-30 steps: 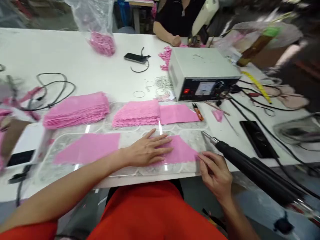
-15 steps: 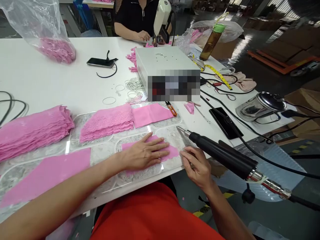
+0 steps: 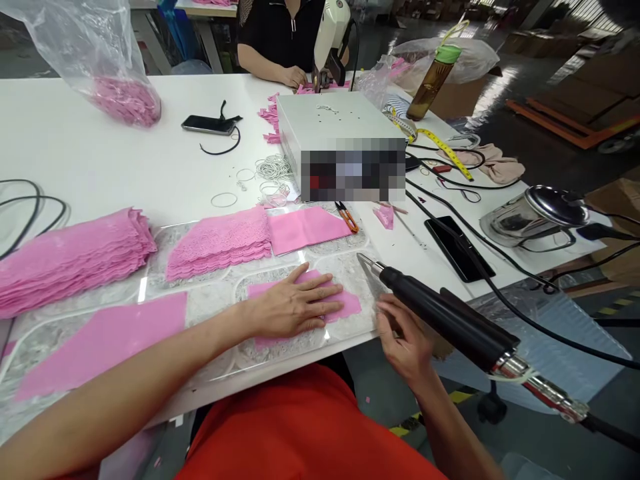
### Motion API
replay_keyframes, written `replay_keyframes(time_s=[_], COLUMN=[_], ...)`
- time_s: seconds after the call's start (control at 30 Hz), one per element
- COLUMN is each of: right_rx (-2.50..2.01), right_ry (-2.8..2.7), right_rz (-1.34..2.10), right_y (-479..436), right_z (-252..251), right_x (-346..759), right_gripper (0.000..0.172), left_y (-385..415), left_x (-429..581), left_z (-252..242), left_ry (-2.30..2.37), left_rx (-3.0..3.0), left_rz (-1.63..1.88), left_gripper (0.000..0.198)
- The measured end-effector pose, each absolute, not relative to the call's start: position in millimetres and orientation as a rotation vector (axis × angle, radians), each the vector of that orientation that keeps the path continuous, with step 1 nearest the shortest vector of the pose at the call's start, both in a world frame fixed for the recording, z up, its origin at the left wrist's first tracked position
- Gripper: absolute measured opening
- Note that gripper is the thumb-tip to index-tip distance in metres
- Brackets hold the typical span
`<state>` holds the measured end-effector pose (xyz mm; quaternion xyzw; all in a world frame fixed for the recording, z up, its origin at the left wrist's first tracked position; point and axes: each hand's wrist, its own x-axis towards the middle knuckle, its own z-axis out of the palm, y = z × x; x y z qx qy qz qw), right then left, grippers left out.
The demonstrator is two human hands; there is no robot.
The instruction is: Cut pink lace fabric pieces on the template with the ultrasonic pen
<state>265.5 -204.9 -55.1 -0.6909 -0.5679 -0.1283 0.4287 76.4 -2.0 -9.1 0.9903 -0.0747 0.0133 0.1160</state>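
My left hand (image 3: 293,303) lies flat with fingers spread, pressing a pink cloth piece (image 3: 347,305) onto the marble-patterned mat (image 3: 210,340). At the table's front edge, my right hand (image 3: 407,337) is closed, thumb and fingertips together. What it pinches, if anything, is too small to make out. Just above it lies a black pen-shaped power tool (image 3: 445,317) with a pointed metal tip and a cable. Behind the left hand are a folded pink cloth (image 3: 307,229) and a stack of lacy pink pieces (image 3: 220,243). Orange-handled thread snips (image 3: 347,217) lie beside the folded cloth.
A grey box-shaped machine (image 3: 340,117) stands mid-table, with white elastic loops (image 3: 274,168) beside it. Cables, a black phone (image 3: 460,248) and a lidded mug (image 3: 533,217) occupy the right. A taller pink cloth stack (image 3: 80,260) is left. A co-worker sits opposite at a white sewing-type machine (image 3: 330,33).
My right hand has shifted slightly right, away from the cloth's edge. My left hand stays flat on the cloth. The whole view has swung a little.
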Motion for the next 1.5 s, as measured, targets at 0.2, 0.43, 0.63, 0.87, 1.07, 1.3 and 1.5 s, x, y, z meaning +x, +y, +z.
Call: replay_keyframes(time_s=[0.2, 0.43, 0.63, 0.87, 1.07, 1.3, 1.5], right_rx=[-1.633, -1.241, -1.04, -1.034, -0.985, -1.052, -1.101], right_ry=[-0.851, -0.663, -0.585, -0.569, -0.647, -0.78, -0.791], right_rz=[-0.078, -0.052, -0.04, 0.028, 0.188, 0.183, 0.158], right_y=[-202, -158, -149, -174, -185, -183, -181], right_z=[-50, -36, -24, 7, 16, 21, 21], right_x=[260, 259, 281, 285, 278, 275, 274], right_gripper=[0.058, 0.044, 0.035, 0.026, 0.019, 0.017, 0.017], left_y=[-2, -4, -4, -5, -5, -5, -6], left_x=[76, 76, 77, 78, 78, 79, 79], left_z=[-11, -12, -11, -8, -7, -5, -5], left_ry=[-0.218, -0.215, -0.241, -0.241, -0.246, -0.258, -0.244], left_rx=[2.865, 2.879, 2.906, 2.929, 2.938, 2.938, 2.93], left_rz=[0.043, 0.063, 0.078, 0.09, 0.1, 0.094, 0.097], left_gripper=[0.044, 0.042, 0.043, 0.042, 0.042, 0.042, 0.042])
